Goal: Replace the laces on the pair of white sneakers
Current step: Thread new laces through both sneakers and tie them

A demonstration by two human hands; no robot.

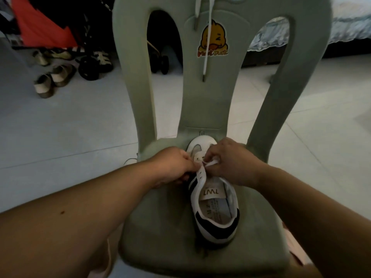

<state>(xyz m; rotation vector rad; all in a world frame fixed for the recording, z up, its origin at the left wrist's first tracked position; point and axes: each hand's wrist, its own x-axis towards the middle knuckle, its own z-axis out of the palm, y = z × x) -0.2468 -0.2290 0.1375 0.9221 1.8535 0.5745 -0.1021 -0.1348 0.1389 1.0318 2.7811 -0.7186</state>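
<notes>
**Both hands at the eyelets of a sneaker on a green chair**

A white sneaker [215, 213] with black side stripes and a black heel patch sits on the seat of a pale green plastic chair [160, 227]. Its toe points to the backrest and its heel towards the person. The tongue is folded up, so the printed label inside shows.

Both hands meet over the front of the shoe, near the lowest eyelets. The left hand [176, 167] has its fingers curled, with thumb and fingertips closed on the top of the sneaker's left eyelet strip. The right hand [230, 161] is also curled, and it pinches a short stretch of flat white lace [212, 162] between thumb and forefinger, just beside the left hand's fingertips. How far the lace is threaded cannot be told, because the hands cover the eyelets.

Two more long flat white laces [206, 47] hang over the top of the chair back, their dark tips dangling in front of a yellow duck sticker [213, 40].

On the pale tiled floor [60, 127] to the left lie several pairs of dark and beige shoes [54, 77], below an orange cloth [36, 27]. A bed with a frilled light blue cover [341, 27] stands at the far right.
</notes>
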